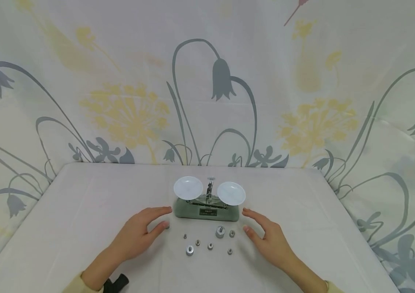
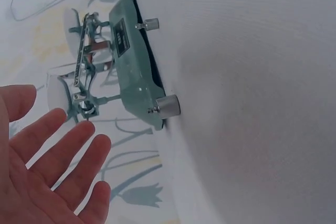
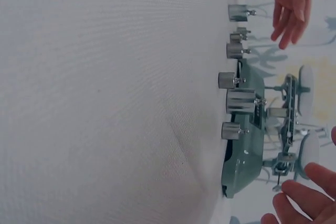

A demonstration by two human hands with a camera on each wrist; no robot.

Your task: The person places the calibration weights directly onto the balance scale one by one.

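Note:
A green tray balance (image 1: 189, 211) with two white pans, the left pan (image 1: 188, 187) and the right pan (image 1: 231, 193), stands on the white-covered table. My left hand (image 1: 139, 232) hovers at the left of its base, fingers extended and holding nothing. One small metal weight (image 1: 167, 226) shows partly behind the left thumb. On the other side, my right hand (image 1: 269, 237) is held with loosely extended fingers, also holding nothing. Between the hands lie several silver knobbed weights of different sizes, among them a large one (image 1: 220, 232) and a medium one (image 1: 190, 251).
A white cloth covers the table (image 1: 94, 203). Behind and at both sides hangs a flower-patterned curtain (image 1: 207, 122). Near my left wrist is a black object (image 1: 119, 283), partly hidden by the forearm.

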